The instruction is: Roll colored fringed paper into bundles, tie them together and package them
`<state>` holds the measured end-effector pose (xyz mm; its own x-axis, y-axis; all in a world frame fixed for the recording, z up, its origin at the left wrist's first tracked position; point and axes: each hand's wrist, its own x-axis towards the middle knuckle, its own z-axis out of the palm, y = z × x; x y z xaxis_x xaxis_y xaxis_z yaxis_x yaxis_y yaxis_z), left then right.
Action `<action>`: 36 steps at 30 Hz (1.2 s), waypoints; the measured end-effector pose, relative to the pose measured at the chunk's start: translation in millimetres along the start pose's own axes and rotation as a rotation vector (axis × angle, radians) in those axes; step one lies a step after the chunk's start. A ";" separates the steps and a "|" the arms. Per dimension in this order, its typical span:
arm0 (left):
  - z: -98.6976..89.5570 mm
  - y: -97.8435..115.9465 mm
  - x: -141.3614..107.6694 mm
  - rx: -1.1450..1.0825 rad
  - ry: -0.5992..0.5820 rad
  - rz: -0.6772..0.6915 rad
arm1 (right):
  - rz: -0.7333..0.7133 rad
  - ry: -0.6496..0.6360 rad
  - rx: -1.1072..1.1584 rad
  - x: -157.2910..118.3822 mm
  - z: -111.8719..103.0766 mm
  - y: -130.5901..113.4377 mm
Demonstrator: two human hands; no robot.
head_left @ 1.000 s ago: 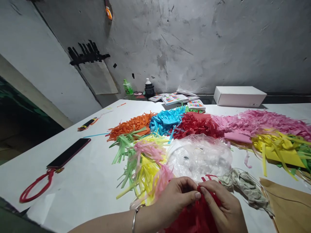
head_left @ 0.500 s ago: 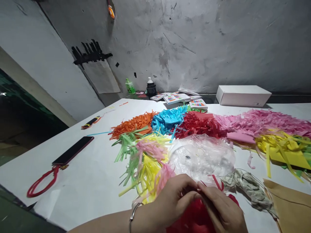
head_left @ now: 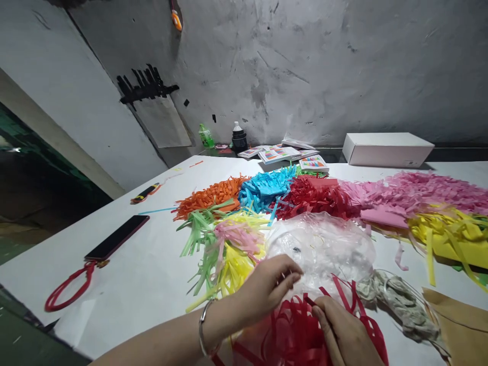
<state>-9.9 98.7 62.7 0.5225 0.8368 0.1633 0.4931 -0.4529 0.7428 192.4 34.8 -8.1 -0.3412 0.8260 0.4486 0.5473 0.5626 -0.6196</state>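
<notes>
My right hand at the bottom centre-right pinches the twisted end of a red fringed paper tassel, whose strips spread below and between my hands. My left hand, with a silver bracelet at the wrist, is raised just left of the tassel, its fingers curled but apart with nothing visible in them. Behind both hands lies a clear plastic bag. Green, yellow and pink tassels lie beyond my left hand.
Orange, blue, red and pink fringed paper lies across the table. A phone is at left; a grey cord bundle and brown envelope are at right. A white box stands behind.
My left hand has come away from my right hand and moved up and left. More of the red strips now show, and my right hand has shifted slightly down, still holding the tassel.
</notes>
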 end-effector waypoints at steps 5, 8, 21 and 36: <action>-10.9 -45.2 48.8 0.268 0.012 -0.011 | 0.066 -0.014 0.055 13.2 -10.6 -9.3; -1.1 -65.4 68.0 0.328 -0.049 -0.016 | 0.097 -0.029 0.114 36.2 -14.9 -18.7; -12.2 -80.8 59.3 0.407 -0.142 -0.015 | 0.415 0.107 0.072 87.4 -20.2 73.2; 2.4 -55.5 73.7 0.449 -0.182 0.037 | 0.252 -0.007 0.091 80.9 -13.0 50.0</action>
<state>3.0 184.8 32.0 0.6392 0.7681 0.0384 0.7022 -0.6033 0.3782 202.1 129.3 5.6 -0.2087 0.9403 0.2688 0.5447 0.3400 -0.7666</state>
